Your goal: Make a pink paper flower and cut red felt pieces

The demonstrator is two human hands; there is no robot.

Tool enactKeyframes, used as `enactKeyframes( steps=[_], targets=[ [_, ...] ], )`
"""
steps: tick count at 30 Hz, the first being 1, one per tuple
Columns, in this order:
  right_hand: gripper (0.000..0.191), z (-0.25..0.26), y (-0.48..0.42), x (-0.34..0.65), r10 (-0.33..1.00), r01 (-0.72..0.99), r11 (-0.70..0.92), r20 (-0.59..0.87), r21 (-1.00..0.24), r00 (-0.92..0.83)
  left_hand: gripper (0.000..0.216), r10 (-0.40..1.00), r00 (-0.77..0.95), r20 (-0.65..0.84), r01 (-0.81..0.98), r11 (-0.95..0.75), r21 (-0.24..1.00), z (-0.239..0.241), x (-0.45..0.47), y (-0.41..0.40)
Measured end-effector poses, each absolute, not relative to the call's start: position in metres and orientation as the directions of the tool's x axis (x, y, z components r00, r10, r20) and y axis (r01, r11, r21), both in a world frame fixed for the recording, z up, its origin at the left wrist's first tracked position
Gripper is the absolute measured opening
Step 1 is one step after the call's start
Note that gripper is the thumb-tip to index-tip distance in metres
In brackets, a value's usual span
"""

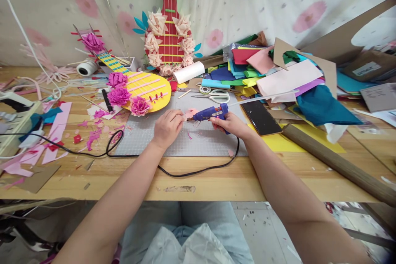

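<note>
Gluing, right hand: right hand [232, 123] is wrapped around the grip of the blue glue gun [211, 112], nozzle aimed left at the pink paper piece [189, 113]
Left hand: left hand [167, 127] pinches that pink piece at its near edge, fingertips closed on it, just above the grey cutting mat [185, 136]
Where the piece is: at the middle of the mat, between the two hands, touching or all but touching the nozzle; I cannot tell which
How the paper should handle: judged thin, very light and soft, easy to crease or tear; best held by an edge away from the nozzle, since fresh glue would be hot and sticky
How the gun should handle: rigid plastic, light, held by its handle; a clear glue stick [262, 98] juts from its back to the right, and its black cord [173, 170] trails over the table [216, 181] edge and loops off to the left
Nearby crafts: yellow paper guitar [148, 86] with magenta flowers lies beyond the mat on the left; red paper guitar [168, 29] with cream flowers leans on the wall
Other things: scissors [213, 96] beyond the gun, black phone [260, 117] just right of the mat, heap of coloured paper sheets [278, 74] at the right, pink scraps [93, 136] scattered left of the mat
</note>
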State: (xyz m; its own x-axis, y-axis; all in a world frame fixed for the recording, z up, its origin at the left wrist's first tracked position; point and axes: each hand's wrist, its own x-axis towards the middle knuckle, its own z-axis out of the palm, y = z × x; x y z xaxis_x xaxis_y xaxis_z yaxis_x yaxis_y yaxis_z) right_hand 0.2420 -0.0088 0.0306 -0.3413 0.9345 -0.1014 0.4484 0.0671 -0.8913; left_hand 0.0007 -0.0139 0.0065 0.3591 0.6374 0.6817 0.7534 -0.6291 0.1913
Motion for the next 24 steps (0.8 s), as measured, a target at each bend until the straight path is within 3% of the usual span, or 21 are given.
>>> enactKeyframes(
  steps=[16, 24],
  targets=[
    [0.048, 0.0249, -0.0052, 0.246, 0.941, 0.486, 0.076, -0.098, -0.871, -0.323, 0.013, 0.515, 0.401, 0.758, 0.748, -0.661, 0.054, 0.0075, 0.0017, -0.0142],
    [0.048, 0.024, -0.0037, 0.2476, 0.954, 0.474, 0.081, -0.071, -0.877, -0.293, 0.014, 0.561, 0.366, 0.742, 0.717, -0.679, 0.16, 0.0103, 0.0026, -0.0172]
  ],
)
